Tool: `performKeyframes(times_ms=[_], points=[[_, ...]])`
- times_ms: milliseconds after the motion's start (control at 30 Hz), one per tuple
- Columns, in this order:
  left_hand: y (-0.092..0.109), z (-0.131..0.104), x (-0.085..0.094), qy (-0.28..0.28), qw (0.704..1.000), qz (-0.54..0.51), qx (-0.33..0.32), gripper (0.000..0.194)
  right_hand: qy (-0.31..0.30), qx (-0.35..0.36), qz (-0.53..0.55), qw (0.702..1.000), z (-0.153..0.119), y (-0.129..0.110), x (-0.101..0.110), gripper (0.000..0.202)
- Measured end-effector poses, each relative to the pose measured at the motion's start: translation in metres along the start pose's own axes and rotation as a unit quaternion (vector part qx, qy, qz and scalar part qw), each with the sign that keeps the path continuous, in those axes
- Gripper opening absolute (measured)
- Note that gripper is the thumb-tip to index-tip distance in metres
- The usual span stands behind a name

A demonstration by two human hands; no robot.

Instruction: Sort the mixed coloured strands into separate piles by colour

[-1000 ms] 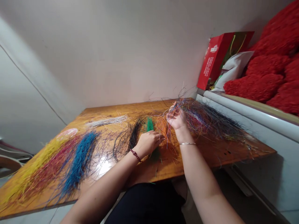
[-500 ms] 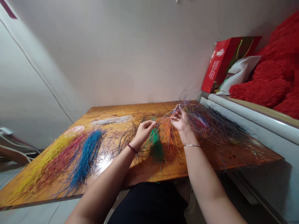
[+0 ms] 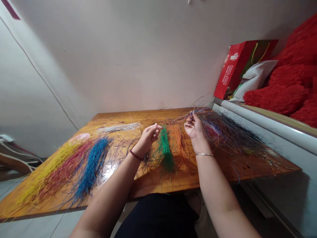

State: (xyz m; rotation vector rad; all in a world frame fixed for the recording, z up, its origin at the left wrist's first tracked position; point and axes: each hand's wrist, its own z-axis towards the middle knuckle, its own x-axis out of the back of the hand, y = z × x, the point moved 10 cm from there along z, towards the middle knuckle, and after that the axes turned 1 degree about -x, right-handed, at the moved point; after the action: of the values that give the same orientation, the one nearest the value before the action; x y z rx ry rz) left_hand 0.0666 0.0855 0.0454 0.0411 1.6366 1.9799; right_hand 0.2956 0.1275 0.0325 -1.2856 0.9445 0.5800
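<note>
My right hand (image 3: 193, 128) pinches a small bunch of thin mixed-colour wires (image 3: 182, 116) between thumb and fingertips; their loose ends stick out to the left, above the table. My left hand (image 3: 149, 136) hovers by the top of a green wire bundle (image 3: 164, 142), its fingers curled in and thumb near the index finger. Whether a thin strand lies in that pinch I cannot make out. An orange wire bundle (image 3: 180, 143) lies between the hands. Beyond my right hand spreads a tangled heap of dark and mixed wires (image 3: 229, 134).
On the wooden table (image 3: 153, 185) lie blue wires (image 3: 92, 165), red wires (image 3: 65, 165), yellow wires (image 3: 47, 172), white wires (image 3: 120, 127) and dark wires under my left forearm. A red paper bag (image 3: 229, 69) and red plush (image 3: 279, 92) occupy the ledge at right.
My left hand has moved a little left and turned, away from the strands stretched between the hands. The right hand has shifted slightly right, keeping the wire bunch.
</note>
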Motion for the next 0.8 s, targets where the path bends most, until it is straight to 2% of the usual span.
performKeyframes(times_ms=[167, 433, 567, 800], points=[[0.000, 0.001, 0.005, 0.019, 0.999, 0.032, -0.004, 0.045, 0.014, 0.013, -0.027, 0.999, 0.001, -0.002, 0.002, 0.023], [0.002, -0.001, 0.003, 0.016, 0.998, 0.058, 0.000, 0.047, 0.019, -0.012, -0.005, 1.000, 0.001, 0.005, 0.003, 0.021], [0.003, -0.002, 0.007, 0.035, 0.996, 0.076, 0.004, 0.048, 0.024, -0.020, -0.020, 0.999, 0.001, 0.008, 0.003, 0.023], [0.003, -0.003, 0.002, 0.018, 0.999, 0.040, 0.006, 0.039, 0.030, -0.028, -0.023, 0.999, 0.000, 0.009, 0.003, 0.021]])
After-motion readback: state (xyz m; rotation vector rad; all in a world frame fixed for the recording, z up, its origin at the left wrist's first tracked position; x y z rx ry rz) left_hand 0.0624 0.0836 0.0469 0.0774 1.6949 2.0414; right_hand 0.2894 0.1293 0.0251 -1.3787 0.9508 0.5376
